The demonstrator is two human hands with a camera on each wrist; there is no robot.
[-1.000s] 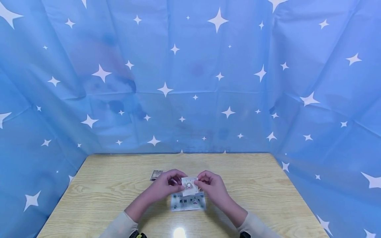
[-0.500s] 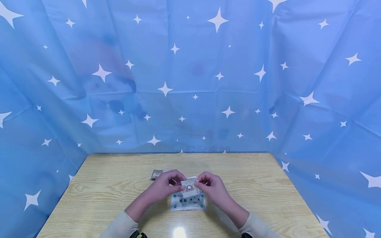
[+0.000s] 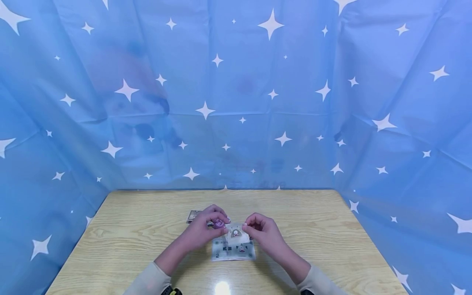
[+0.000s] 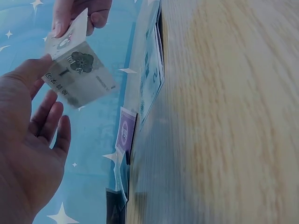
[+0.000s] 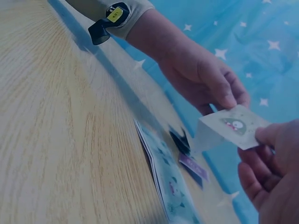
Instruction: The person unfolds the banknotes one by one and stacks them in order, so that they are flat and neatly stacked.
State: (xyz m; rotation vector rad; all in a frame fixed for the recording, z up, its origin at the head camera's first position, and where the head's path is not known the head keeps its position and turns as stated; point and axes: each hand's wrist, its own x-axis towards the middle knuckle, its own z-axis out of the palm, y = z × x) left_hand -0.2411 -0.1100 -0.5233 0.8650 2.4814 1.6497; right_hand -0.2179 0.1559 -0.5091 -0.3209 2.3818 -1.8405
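Observation:
A small pale toy banknote (image 3: pixel 240 237), creased across the middle, is held above the table between both hands. In the left wrist view its printed half (image 4: pixel 81 70) hangs down from the fold. The right hand (image 3: pixel 265 234) pinches its right edge between thumb and fingers. At its left edge the left hand's (image 3: pixel 200 228) thumb touches the note, while the other fingers stand spread apart from the thumb. Beneath lies a stack of green-blue notes (image 3: pixel 233 254) marked 2. A purple note (image 4: pixel 126 129) lies behind the left hand, partly hidden in the head view.
A brown note (image 3: pixel 193 215) lies beyond the left hand, partly covered by it. Dark and bluish folded notes (image 4: pixel 117 200) lie in line with the purple one. The wooden table (image 3: pixel 313 221) ends at a blue star-patterned curtain (image 3: pixel 236 102).
The left fingers have lifted and spread away from the thumb, so the purple note now shows between them. The held note has tilted slightly; the right hand stays almost in place.

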